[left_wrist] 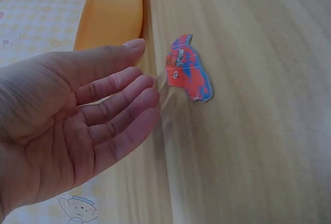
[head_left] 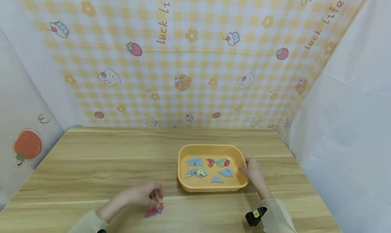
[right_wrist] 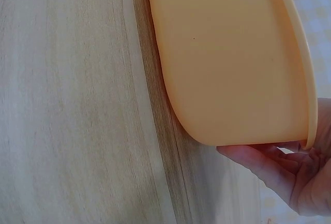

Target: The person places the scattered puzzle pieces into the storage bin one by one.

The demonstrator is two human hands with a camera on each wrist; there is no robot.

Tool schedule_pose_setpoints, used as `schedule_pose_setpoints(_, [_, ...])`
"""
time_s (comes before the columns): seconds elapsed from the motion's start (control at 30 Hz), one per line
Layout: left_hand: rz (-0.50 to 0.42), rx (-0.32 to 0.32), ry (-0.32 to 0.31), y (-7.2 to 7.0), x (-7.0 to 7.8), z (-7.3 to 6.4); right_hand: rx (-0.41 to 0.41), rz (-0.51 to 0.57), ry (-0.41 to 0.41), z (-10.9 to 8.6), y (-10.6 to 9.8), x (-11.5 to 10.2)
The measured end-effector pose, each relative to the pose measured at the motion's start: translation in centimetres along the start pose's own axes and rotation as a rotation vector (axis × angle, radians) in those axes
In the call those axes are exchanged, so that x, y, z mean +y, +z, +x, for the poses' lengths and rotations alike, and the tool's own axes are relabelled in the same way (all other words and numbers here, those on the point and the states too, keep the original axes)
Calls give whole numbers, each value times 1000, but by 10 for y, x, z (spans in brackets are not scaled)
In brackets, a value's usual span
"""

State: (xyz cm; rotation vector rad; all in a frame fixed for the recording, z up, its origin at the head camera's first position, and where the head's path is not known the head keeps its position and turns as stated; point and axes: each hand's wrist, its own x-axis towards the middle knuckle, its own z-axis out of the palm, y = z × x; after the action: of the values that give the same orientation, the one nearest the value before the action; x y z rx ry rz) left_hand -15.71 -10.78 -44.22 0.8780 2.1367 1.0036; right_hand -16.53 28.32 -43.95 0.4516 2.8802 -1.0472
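Observation:
My left hand point(head_left: 143, 194) hovers near the front of the table, fingers loosely bent and apart, holding nothing. Close by its fingertips lies a flat, irregular red and purple-blue puzzle piece point(head_left: 151, 213), its printed face and pale cut edge clear in the left wrist view point(left_wrist: 191, 74). With my right hand point(head_left: 254, 173) I grip the right end of a shallow yellow plastic tray point(head_left: 213, 189); the thumb shows against its outer wall and the fingers reach over the rim. Several puzzle pieces, mostly light blue, lie spread inside the tray, including a blue one point(head_left: 195, 162).
The wood-grain table point(head_left: 122, 151) runs back to a yellow checked cloth point(head_left: 183, 63) with cartoon prints. White cloth point(head_left: 345, 124) hangs along the right side, another along the left. A black wrist device point(head_left: 255, 216) sits by the right sleeve.

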Motion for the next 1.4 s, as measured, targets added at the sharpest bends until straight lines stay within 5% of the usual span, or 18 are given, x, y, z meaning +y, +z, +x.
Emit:
schedule_pose_setpoints(0.43, [171, 39, -31, 20, -3, -10, -6, -11, 21, 0, -3, 5])
schedule_pose_setpoints(0.7, [386, 106, -35, 31, 0, -11, -3, -5, 6, 0, -3, 4])
schedule_pose_setpoints(1.03, [365, 120, -27, 32, 0, -11, 48, -19, -46, 0, 0, 2])
schedule_pose_setpoints(1.4, [404, 41, 26, 28, -1, -10, 49, -16, -35, 3, 2, 4])
